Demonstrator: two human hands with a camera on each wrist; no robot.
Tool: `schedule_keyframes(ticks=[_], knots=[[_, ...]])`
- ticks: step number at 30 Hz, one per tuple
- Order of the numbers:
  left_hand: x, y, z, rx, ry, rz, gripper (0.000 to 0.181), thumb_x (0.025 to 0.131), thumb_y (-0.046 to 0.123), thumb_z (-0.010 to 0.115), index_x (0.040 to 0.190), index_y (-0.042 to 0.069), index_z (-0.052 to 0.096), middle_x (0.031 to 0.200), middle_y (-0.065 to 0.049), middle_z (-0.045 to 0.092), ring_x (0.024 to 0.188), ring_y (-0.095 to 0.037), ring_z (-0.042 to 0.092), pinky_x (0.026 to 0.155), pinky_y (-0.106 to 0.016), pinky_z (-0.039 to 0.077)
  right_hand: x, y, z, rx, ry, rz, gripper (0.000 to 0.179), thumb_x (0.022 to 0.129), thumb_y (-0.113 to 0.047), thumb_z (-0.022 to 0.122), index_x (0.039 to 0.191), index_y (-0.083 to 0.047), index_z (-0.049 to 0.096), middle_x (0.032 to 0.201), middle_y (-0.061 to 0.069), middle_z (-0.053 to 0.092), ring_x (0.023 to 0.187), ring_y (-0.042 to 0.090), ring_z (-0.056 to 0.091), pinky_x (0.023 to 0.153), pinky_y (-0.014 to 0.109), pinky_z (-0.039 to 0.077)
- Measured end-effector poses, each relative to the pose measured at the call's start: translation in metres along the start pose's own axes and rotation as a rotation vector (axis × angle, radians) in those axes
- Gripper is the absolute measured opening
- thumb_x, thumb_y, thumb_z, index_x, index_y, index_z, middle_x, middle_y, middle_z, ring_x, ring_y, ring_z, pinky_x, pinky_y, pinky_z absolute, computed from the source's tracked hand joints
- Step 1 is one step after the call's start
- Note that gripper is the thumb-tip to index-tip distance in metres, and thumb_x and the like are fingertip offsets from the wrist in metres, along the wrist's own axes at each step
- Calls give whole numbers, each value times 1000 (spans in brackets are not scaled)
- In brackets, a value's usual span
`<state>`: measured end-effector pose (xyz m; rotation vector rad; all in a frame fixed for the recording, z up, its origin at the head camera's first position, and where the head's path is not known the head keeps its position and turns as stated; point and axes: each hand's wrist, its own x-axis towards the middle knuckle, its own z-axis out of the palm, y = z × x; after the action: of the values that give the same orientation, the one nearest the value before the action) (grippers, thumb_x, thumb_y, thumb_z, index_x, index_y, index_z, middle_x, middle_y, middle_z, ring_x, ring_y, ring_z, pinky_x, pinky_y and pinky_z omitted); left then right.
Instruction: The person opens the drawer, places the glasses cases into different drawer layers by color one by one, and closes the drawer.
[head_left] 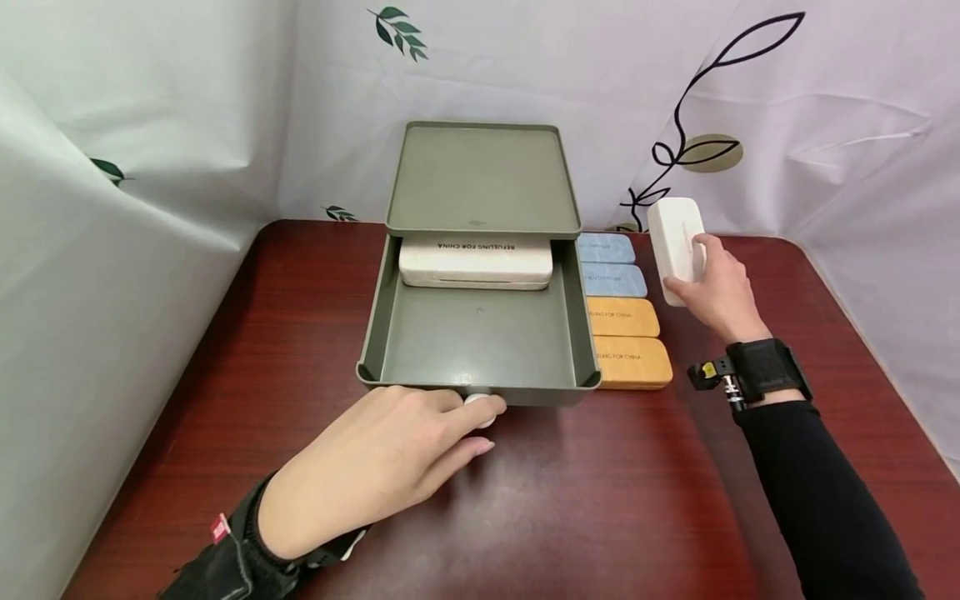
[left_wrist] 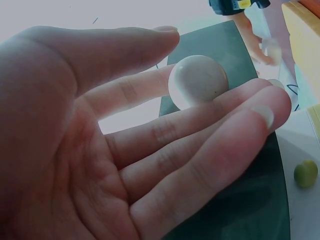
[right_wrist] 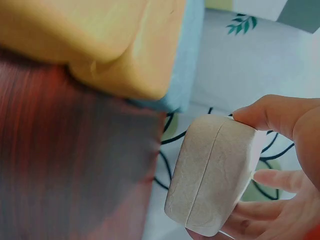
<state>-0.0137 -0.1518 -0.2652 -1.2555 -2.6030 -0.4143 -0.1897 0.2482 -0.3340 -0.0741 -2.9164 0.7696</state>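
Drawer [head_left: 480,342] of a gray-green box [head_left: 483,179] stands pulled out just beyond a person's left hand [head_left: 382,458]. That hand's fingers are extended and slightly bent, touching the drawer's round white knob [left_wrist: 197,81], which shows between two of them in the left wrist view; the thumb stands apart from the knob. Off to the right and farther forward, the right hand [head_left: 716,287] pinches a white case [head_left: 669,242] with rounded corners between thumb and fingers, holding it at a slant, off the surface [head_left: 585,492]. A seam runs along the case's side; the faint print on its top is too small to read.

Beyond the left hand, at the back of the drawer and partly under the box's top, lies a second white case [head_left: 476,265], its lettering, "REFUELING FOR CHINA," upside down. Between the hands, just beside the drawer, four more lie in a row: two yellow cases [head_left: 630,362] nearer the left hand, two blue cases [head_left: 611,279] farther from it. The surface is dark red with wood grain. Past both hands hangs white cloth [head_left: 150,83] printed with leaves. A black sleeve [head_left: 817,483] covers the right forearm.
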Motion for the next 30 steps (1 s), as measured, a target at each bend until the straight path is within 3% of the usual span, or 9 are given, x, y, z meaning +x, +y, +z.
schedule_keyframes(ticks=[11,22,30], knots=[[1,-1,0,-25,-11,-6,23,91,28,65,112,20,58,64,14,45,53,0,36,52,-15,36,-12,-23,-8,38,76,-55,75,87,-22,67,148,-5,28,137,32,44,115,46,46,91,61,39],[-1,-1,-3,-12,2,-21,25,91,30,66,112,21,57,64,15,41,52,1,34,52,-16,35,-28,-61,-19,107,196,-201,71,84,-18,70,145,-8,35,138,24,49,114,41,50,87,59,41],[-2,-1,-5,-19,-22,-23,23,93,31,63,112,20,57,64,15,41,52,1,34,51,-15,33,-41,-84,-24,125,258,-297,71,82,-15,72,144,-8,38,136,22,51,111,38,51,87,56,41]])
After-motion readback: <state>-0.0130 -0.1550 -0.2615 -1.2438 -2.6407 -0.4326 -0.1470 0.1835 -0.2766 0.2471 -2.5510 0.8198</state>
